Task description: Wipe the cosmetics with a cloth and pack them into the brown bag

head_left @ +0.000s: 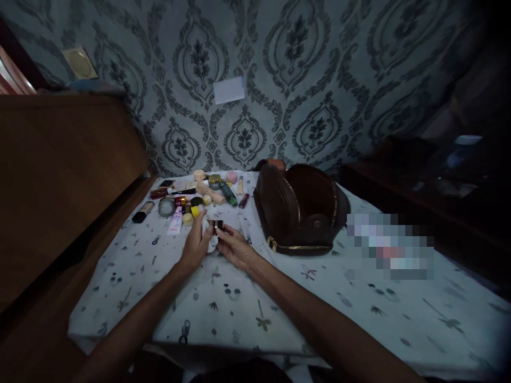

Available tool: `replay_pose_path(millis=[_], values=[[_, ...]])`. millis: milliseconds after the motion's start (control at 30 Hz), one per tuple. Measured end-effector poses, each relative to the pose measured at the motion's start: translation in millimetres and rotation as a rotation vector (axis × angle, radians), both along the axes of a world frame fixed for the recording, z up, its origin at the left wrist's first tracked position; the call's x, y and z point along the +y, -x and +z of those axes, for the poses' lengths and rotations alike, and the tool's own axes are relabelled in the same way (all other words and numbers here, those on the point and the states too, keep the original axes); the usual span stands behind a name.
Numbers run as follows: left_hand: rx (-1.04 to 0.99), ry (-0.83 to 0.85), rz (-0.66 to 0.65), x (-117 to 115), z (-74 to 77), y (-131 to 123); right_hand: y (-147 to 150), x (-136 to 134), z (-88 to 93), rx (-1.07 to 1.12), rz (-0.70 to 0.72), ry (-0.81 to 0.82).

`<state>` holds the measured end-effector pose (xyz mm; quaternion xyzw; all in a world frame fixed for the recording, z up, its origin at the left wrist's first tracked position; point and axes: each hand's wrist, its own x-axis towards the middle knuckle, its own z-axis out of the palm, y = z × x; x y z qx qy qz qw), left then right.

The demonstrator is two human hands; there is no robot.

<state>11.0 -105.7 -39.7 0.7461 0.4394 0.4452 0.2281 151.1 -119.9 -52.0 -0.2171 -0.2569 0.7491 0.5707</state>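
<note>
My left hand [195, 240] is closed around a white cloth [211, 243], perhaps a wipe, pressed against a small dark container [217, 225] with a shiny band. My right hand [236, 247] pinches the container from the other side; its exact kind is too small to tell. Both hands are just above the patterned bedsheet [223, 314]. Just beyond them lie a pink-and-white tube [175, 221], a round cream jar [187, 219] and a yellow-capped item [195, 211]. To the right of my hands stands a brown bag [275, 207], unzipped, its inside dark.
Several cosmetics are spread farther back, among them a green bottle [228, 194], a beige tube [211, 193] and a clear jar [166, 207]. A wooden panel [64, 181] borders the left side. A blurred-out patch [389, 247] lies right of the bag. Wallpaper [255, 69] covers the wall behind.
</note>
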Motion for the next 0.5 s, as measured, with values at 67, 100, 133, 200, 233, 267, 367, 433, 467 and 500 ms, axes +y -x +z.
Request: replay_pose_path(millis=[67,100,133,200,233,267,367,433,467,500], values=[[0.057,-0.04,-0.015,-1.8,-4.6,0.4,0.4,-0.2,-1.1,-0.039,-0.017,0.015],[0.076,-0.052,-0.015,-2.6,-5.1,1.3,0.6,-1.1,-1.1,-0.071,-0.005,0.013],[0.082,-0.058,-0.01,-3.3,-4.3,2.5,0.8,-2.4,-0.8,-0.103,0.018,0.005],[0.065,-0.059,-0.01,-4.4,-0.1,5.1,1.6,-5.5,0.6,-0.149,0.076,-0.017],[0.048,-0.06,-0.015,-4.8,2.6,6.2,2.1,-6.8,1.5,-0.162,0.097,-0.027],[0.028,-0.061,-0.022,-5.1,5.4,7.0,2.7,-7.9,2.5,-0.17,0.105,-0.033],[-0.018,-0.066,-0.045,-6.4,11.2,8.2,3.3,-9.4,5.8,-0.187,0.068,-0.049],[-0.026,-0.058,-0.054,-7.3,12.2,8.7,2.3,-9.6,7.7,-0.225,0.034,-0.074],[-0.029,-0.044,-0.052,-7.8,12.0,9.1,1.5,-9.6,8.3,-0.262,0.027,-0.093],[-0.035,-0.021,-0.049,-8.1,11.5,9.7,0.7,-9.6,8.4,-0.309,0.027,-0.116]])
